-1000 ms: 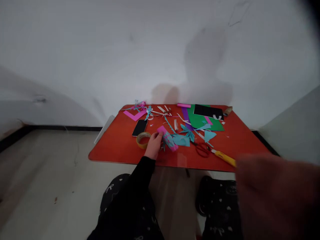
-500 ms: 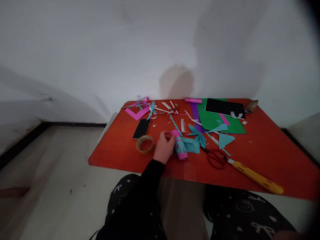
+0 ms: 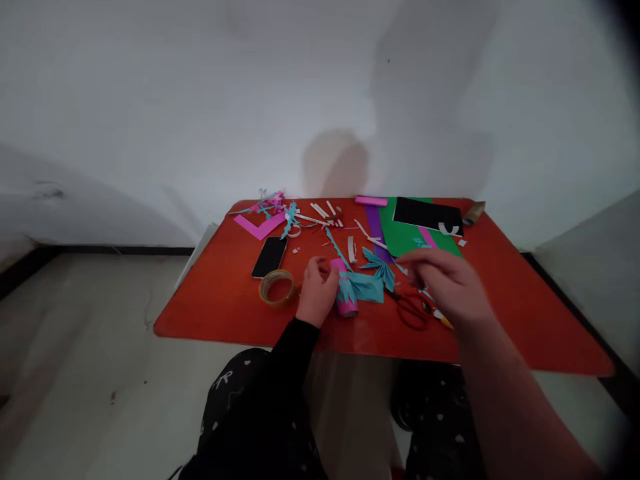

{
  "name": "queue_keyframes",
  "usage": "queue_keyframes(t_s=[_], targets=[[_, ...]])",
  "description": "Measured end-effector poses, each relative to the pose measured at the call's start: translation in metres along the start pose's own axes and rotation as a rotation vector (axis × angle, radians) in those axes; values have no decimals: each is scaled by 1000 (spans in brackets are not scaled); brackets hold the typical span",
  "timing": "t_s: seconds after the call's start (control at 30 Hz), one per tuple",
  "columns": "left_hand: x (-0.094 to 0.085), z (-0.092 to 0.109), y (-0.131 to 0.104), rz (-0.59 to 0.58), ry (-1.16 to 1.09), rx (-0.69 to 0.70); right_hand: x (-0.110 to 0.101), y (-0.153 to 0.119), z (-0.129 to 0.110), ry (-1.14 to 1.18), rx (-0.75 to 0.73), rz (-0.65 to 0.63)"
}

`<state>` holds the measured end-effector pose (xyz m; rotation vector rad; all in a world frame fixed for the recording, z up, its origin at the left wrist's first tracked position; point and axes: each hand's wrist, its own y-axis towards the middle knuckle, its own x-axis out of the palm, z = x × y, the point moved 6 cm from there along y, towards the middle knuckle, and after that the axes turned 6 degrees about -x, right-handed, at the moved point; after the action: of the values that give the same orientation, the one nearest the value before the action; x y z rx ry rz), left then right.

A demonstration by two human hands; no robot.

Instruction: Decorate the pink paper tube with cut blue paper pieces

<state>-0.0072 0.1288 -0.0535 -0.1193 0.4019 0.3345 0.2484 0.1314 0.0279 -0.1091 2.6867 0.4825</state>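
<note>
My left hand (image 3: 319,291) rests on the red table with its fingers curled against the left side of a pink paper roll (image 3: 349,308). Teal crepe paper (image 3: 369,287) wraps the roll's middle and stretches out to the right. My right hand (image 3: 447,283) is above the table's right part, fingers pointing left and slightly apart; I see nothing in it. Beneath and left of it lie red-handled scissors (image 3: 414,312). A yellow cutter (image 3: 445,322) is mostly hidden by my right hand. Just behind the roll sits a pleated teal paper piece (image 3: 380,269).
A tape roll (image 3: 277,289) and a phone (image 3: 269,257) lie left of my left hand. Paper scraps (image 3: 270,203) and white strips (image 3: 320,211) are scattered at the back. Green (image 3: 393,230), purple (image 3: 376,230) and black sheets (image 3: 427,213) lie at the back right, against the wall.
My right hand has come in from the lower right and now covers the teal triangle and most of the cutter. My left hand stays at the pink roll. The view has shifted slightly right.
</note>
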Motion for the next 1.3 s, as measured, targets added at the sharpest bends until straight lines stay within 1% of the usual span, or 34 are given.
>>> queue_keyframes(t_s=[0.03,0.07,0.1,0.17,0.23,0.33,0.47,0.57,0.67,0.77,0.87,0.97,1.03,1.07,1.17,1.3], targets=[[-1,1,0,1,-15,8,5,5,8,-175,36,-52],[-1,1,0,0,-30,17,8,10,15,-349,36,-66],[-2,2,-1,3,-46,23,15,16,21,-471,11,-96],[-3,5,-2,11,-74,31,34,23,35,-641,-13,-226],[-3,8,-3,13,-93,32,48,24,50,-805,37,-328],[-4,13,-8,7,-110,35,58,20,59,-948,109,-407],[-8,19,-16,14,-128,60,61,17,57,-996,109,-409],[-10,20,-19,8,-123,75,62,19,59,-1005,145,-347],[-11,16,-19,-7,-130,60,65,22,64,-1001,190,-297],[-12,12,-18,-16,-153,49,67,26,70,-915,209,-277],[-16,12,-17,-20,-177,57,61,30,74,-744,195,-208],[-19,14,-17,-10,-193,68,48,35,70,-569,118,-69],[-22,16,-18,11,-213,72,39,36,65,-382,80,28],[-23,17,-18,24,-225,77,36,36,63,-263,83,56],[-27,24,-20,56,-225,159,35,35,55,50,120,72],[-34,37,-26,56,-169,332,48,30,42,256,137,2]])
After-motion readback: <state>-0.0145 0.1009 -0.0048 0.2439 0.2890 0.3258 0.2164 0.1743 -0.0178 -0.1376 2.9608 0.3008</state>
